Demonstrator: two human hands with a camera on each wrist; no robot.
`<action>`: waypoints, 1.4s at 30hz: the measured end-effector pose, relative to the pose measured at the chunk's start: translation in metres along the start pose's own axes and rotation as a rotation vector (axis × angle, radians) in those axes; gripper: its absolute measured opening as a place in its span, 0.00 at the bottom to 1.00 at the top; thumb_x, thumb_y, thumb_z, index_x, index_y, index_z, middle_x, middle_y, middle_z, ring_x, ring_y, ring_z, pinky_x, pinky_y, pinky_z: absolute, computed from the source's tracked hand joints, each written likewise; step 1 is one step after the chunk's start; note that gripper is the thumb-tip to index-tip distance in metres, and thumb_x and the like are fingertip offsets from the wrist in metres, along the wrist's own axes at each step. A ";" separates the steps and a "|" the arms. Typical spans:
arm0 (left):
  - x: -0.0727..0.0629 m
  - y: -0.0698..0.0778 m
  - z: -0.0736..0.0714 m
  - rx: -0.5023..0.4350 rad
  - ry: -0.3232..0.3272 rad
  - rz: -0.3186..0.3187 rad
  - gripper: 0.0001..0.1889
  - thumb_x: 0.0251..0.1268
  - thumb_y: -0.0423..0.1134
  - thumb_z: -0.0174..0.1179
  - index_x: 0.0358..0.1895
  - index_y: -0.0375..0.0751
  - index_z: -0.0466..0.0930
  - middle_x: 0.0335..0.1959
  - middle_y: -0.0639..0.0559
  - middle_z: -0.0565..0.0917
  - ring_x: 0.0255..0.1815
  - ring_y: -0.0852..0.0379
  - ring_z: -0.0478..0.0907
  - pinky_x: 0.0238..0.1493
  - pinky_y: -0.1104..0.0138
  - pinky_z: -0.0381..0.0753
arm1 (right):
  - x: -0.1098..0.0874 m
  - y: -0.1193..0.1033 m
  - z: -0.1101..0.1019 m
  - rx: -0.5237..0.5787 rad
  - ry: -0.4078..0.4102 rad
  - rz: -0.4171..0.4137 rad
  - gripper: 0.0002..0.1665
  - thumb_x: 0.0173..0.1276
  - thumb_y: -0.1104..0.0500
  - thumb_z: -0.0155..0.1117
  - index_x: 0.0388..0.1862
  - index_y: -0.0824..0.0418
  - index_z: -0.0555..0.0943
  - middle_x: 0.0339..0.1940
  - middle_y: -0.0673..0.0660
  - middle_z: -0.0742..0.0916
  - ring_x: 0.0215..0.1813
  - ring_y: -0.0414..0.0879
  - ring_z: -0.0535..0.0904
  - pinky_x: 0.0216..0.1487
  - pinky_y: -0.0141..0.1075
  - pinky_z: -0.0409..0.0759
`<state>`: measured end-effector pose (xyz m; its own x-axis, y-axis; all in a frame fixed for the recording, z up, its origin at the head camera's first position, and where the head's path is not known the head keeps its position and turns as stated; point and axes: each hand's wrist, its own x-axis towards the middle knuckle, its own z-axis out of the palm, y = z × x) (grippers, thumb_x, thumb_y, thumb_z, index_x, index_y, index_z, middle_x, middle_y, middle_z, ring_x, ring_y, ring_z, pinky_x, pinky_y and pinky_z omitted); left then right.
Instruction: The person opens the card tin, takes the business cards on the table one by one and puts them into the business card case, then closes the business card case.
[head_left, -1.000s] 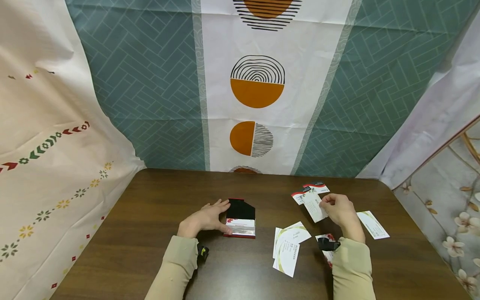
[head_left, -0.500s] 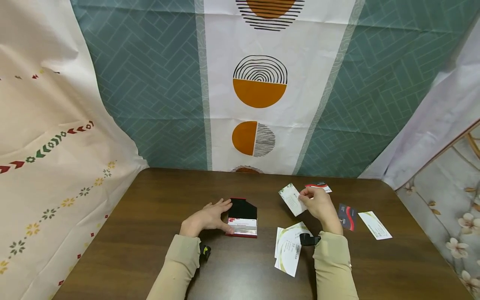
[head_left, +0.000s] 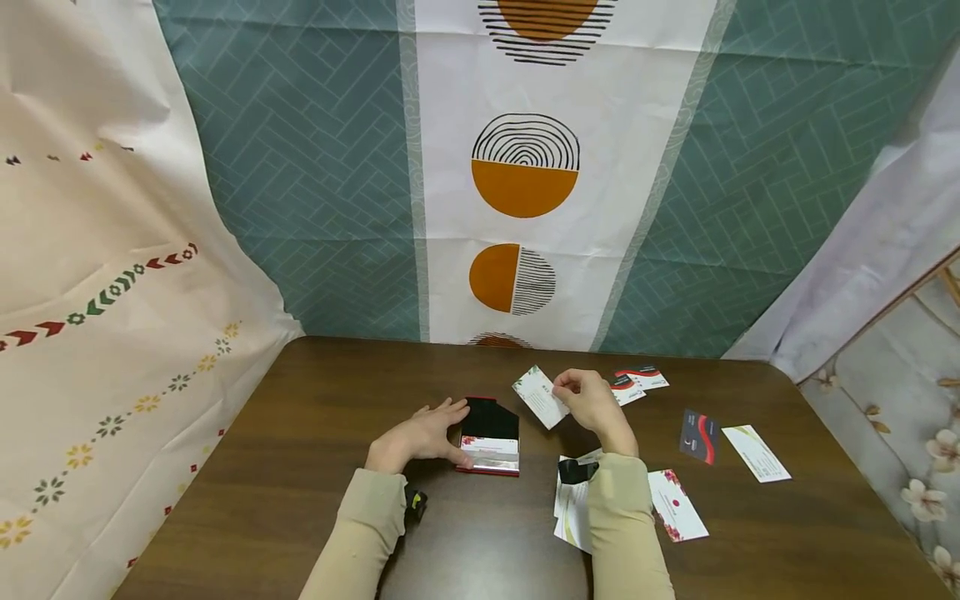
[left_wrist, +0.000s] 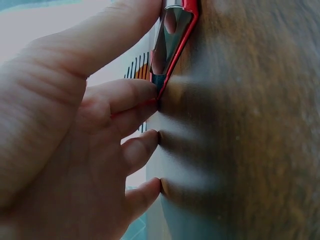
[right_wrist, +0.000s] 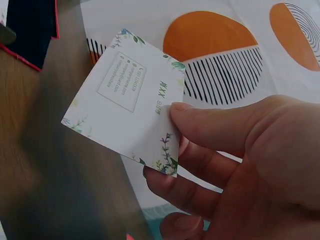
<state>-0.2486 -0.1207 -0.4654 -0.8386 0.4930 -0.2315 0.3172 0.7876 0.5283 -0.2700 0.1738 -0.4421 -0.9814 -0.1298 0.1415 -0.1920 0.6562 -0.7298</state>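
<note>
A business card (head_left: 541, 397), white with green leaf sprigs in its corners, is pinched between the thumb and fingers of my right hand (head_left: 592, 406). It is held tilted above the table, right of the card case; the right wrist view shows the printed card (right_wrist: 120, 112) closely. My left hand (head_left: 420, 435) holds the opened card case (head_left: 490, 417) at its left side, thumb near the front and index finger near the back. The case is black inside with a red edge, and a white card (head_left: 487, 446) lies in its front part. In the left wrist view the other fingertips touch the table.
Several white cards (head_left: 567, 500) lie partly under my right forearm. Right of it are a red-flowered card (head_left: 677, 506), a dark card (head_left: 698, 436) and a white card (head_left: 756, 453). Red-and-black cards (head_left: 647, 378) lie at the back. A patterned curtain (head_left: 517, 275) hangs behind the table.
My right hand has carried the leaf-patterned card leftward toward the card case, off the back cards. The dark and red-flowered cards have come into fuller view. My left hand stays on the case.
</note>
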 end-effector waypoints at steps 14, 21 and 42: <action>-0.002 -0.003 0.000 -0.003 0.006 -0.011 0.50 0.50 0.55 0.74 0.74 0.38 0.61 0.77 0.47 0.57 0.78 0.46 0.45 0.74 0.47 0.42 | 0.010 -0.019 0.038 -0.021 -0.103 -0.120 0.03 0.68 0.66 0.64 0.34 0.61 0.83 0.27 0.49 0.82 0.32 0.43 0.75 0.34 0.36 0.74; 0.000 -0.003 0.002 -0.002 0.006 -0.017 0.50 0.50 0.56 0.74 0.74 0.38 0.61 0.77 0.47 0.57 0.78 0.45 0.45 0.74 0.48 0.44 | 0.010 -0.029 0.055 -0.061 -0.149 -0.200 0.06 0.65 0.68 0.65 0.31 0.59 0.83 0.25 0.48 0.81 0.30 0.41 0.74 0.35 0.36 0.75; 0.003 -0.001 0.001 0.011 -0.004 -0.004 0.49 0.50 0.55 0.73 0.74 0.38 0.62 0.77 0.48 0.57 0.78 0.46 0.46 0.74 0.47 0.44 | 0.006 -0.037 0.074 -0.212 -0.277 -0.223 0.08 0.63 0.70 0.62 0.28 0.59 0.83 0.23 0.48 0.80 0.28 0.42 0.72 0.31 0.34 0.74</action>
<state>-0.2512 -0.1194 -0.4678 -0.8384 0.4909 -0.2368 0.3182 0.7936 0.5186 -0.2684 0.0939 -0.4640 -0.8834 -0.4628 0.0739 -0.4248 0.7240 -0.5435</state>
